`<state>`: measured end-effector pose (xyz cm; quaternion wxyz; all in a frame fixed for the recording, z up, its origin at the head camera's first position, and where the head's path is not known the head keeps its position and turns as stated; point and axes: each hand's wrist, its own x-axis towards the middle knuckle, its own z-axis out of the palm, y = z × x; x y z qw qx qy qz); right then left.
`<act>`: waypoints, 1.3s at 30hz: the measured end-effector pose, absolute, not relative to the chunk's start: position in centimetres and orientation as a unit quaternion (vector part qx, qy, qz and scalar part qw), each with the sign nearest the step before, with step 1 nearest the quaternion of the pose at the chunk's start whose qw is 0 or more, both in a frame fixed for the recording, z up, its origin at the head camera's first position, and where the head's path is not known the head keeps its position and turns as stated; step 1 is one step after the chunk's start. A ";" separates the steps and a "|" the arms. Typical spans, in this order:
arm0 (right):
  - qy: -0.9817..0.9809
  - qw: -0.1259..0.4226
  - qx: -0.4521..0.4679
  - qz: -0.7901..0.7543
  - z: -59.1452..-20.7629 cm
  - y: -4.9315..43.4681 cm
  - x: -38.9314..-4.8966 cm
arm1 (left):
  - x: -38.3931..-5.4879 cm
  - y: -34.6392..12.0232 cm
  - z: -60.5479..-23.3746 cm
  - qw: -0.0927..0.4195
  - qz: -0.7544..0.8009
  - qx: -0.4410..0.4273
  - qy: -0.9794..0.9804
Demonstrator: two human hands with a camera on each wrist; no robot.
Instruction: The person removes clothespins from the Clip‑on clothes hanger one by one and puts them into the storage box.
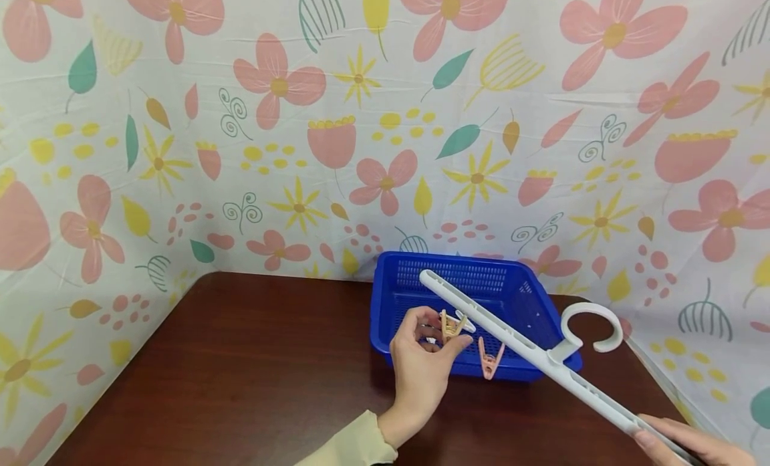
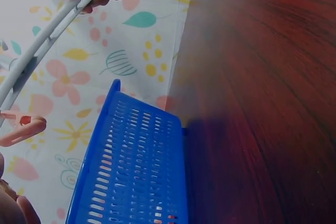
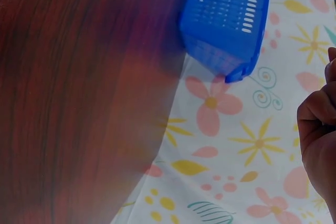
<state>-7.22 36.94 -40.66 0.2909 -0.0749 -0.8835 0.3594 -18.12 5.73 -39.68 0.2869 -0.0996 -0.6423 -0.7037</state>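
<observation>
My left hand (image 1: 419, 362) pinches a yellow clothespin (image 1: 450, 327) between thumb and fingers, close beside a white clothes hanger (image 1: 511, 335). My right hand (image 1: 686, 439) grips one end of the hanger, which slants up and leftward over the basket, its hook (image 1: 609, 312) pointing right. On the hanger's lower edge hangs a pink clothespin (image 1: 490, 360), seen from the side in the left wrist view (image 2: 21, 128). A white clothespin (image 1: 466, 321) shows between the yellow one and the hanger bar. In the right wrist view only curled fingers (image 3: 320, 124) appear at the right edge.
Behind the hands a blue plastic basket (image 1: 385, 299) with slotted walls stands at the back of the dark wooden table (image 1: 271, 379). Flower-patterned cloth (image 1: 361, 118) rises behind the table and along both sides.
</observation>
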 end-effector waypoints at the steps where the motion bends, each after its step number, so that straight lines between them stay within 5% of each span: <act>1: -0.888 0.284 -0.080 0.351 -40.6 36.9 -7.2 | -18.2 5.7 -39.7 0.293 -0.699 -0.100 -0.645; 18: -0.904 0.236 -0.081 0.346 -40.7 35.2 -7.8 | -18.6 4.7 -39.1 0.352 -0.661 -0.123 -0.651; 39: -0.921 0.242 -0.079 0.295 -40.3 34.4 -7.0 | -18.2 4.5 -39.6 0.349 -0.688 -0.140 -0.620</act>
